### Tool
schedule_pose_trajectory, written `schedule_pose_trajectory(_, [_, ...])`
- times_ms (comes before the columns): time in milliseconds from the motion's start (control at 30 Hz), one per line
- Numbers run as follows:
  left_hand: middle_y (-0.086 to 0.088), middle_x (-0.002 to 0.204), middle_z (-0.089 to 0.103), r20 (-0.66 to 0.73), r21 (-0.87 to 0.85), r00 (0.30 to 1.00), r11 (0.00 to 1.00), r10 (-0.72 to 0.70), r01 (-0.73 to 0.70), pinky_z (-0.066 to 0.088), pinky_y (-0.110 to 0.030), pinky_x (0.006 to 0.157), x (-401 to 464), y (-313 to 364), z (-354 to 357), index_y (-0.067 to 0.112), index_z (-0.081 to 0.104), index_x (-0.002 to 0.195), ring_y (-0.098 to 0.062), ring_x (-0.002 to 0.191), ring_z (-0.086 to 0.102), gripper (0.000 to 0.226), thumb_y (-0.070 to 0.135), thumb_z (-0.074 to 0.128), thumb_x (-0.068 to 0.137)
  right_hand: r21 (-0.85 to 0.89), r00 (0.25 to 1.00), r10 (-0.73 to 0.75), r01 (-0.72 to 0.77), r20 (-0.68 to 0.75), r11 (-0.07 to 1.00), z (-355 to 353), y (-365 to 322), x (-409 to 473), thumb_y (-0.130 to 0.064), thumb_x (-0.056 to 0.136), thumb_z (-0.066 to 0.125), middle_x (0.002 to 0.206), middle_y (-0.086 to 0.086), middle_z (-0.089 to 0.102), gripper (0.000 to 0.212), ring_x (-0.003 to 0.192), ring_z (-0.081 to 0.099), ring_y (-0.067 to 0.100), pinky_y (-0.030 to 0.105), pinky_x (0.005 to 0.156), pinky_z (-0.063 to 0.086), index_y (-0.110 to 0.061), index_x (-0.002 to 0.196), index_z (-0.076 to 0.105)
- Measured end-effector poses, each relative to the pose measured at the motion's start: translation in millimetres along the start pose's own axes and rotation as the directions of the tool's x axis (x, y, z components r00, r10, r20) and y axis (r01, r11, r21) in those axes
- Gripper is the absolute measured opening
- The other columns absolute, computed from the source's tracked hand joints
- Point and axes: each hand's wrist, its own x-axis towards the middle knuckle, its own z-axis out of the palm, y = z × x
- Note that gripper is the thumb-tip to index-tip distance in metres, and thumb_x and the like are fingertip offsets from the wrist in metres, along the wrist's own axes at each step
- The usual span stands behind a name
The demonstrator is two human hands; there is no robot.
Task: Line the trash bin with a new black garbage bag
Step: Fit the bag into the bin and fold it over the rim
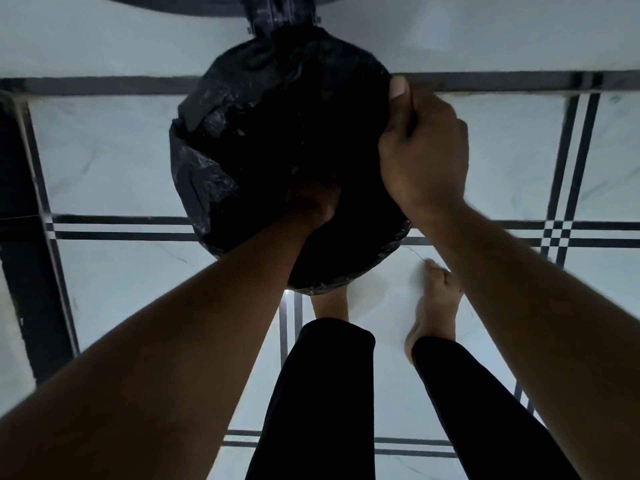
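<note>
Nearest the camera, both of my forearms reach forward and down over my dark trouser legs and bare feet toward the bin on the tiled floor [114, 161].

On the left, my left hand [317, 199] is plunged down into the mouth of the black garbage bag [242, 133], which is draped over the trash bin [280, 12]. It is so dark in there that I cannot tell whether those fingers are spread flat against the plastic or bunched round a fold of it. The bin itself is almost wholly hidden under the bag; only a dark bit at its far side shows, just beyond the plastic.

To the right, my right hand [420, 150] grips the bag's edge at the rim, fingers curled tight over a gather of film and the thumb pressed on top.

As I judge it, I am seating the liner: the rim is largely covered, but the inside is not yet pushed down. To do it well I should keep the right-hand pinch firm so the edge does not slide in, and work the left hand downward and outward to drive out trapped air and press the plastic against the wall. Thin film like this can tear under a nail, so flat fingers are safer. The near edge hangs loose and wants folding over next.
</note>
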Motion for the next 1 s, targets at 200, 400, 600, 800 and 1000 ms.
schedule_pose_trajectory(200, [-0.013,0.176,0.022,-0.125,-0.049,0.984,0.99,0.126,-0.133,0.019,-0.047,0.131,-41.3,-8.9,-3.7,0.019,0.022,0.169,-0.033,0.162,0.022,0.073,0.058,0.033,0.109,0.023,1.0,0.014,-0.014,0.004,1.0,-1.3,-2.2,-0.6,-0.048,0.116,0.036,0.078,-0.01,0.062,0.042,0.08,0.062,0.027,0.038,0.073,0.046,-0.027,0.095,0.064])
schedule_pose_trajectory(400, [-0.012,0.115,0.076,-0.252,0.056,0.932,0.965,0.262,-0.256,0.056,-0.039,0.089,-88.4,3.2,-47.8,0.017,0.073,0.114,-0.036,0.111,0.071,0.033,0.039,0.05,0.102,0.019,0.995,0.049,-0.05,0.082,0.999,-6.8,-5.3,-1.0,-0.055,0.115,0.031,0.088,-0.007,0.074,0.05,0.087,0.068,0.023,0.044,0.084,0.056,-0.026,0.103,0.069])
schedule_pose_trajectory(600, [-0.01,0.13,0.059,-0.754,-0.11,0.644,0.943,0.126,-0.313,0.045,-0.047,0.099,-168.7,-34.7,-60.5,0.01,0.06,0.128,-0.031,0.121,0.055,0.04,0.028,0.065,0.092,0.112,0.961,0.148,-0.178,0.232,0.978,-35.8,-11.7,-9.5,-0.063,0.111,0.046,0.141,0.0,0.07,0.058,0.128,0.064,0.012,0.017,0.105,0.044,-0.026,0.152,0.063])
schedule_pose_trajectory(800, [-0.003,0.145,0.046,-0.475,-0.723,0.804,0.68,-0.359,-0.124,0.042,-0.038,0.111,-178.6,-60.7,-80.0,0.014,0.046,0.151,-0.022,0.133,0.046,0.057,0.041,0.061,0.102,0.139,0.853,0.434,-0.486,0.289,0.863,-52.5,-16.9,-33.0,-0.061,0.111,0.044,0.136,-0.002,0.065,0.064,0.124,0.063,0.019,0.034,0.107,0.049,-0.02,0.159,0.049])
schedule_pose_trajectory(1000, [0.003,0.128,0.071,-0.082,-0.909,0.882,0.397,-0.464,0.125,0.058,-0.043,0.1,-140.7,-98.2,-117.9,0.023,0.062,0.141,-0.024,0.117,0.07,0.061,0.067,0.045,0.101,0.266,0.614,0.633,-0.784,0.471,0.561,-59.7,3.9,-23.0,-0.053,0.103,0.068,0.102,0.0,0.077,0.046,0.094,0.074,0.021,0.044,0.088,0.066,-0.009,0.11,0.08])
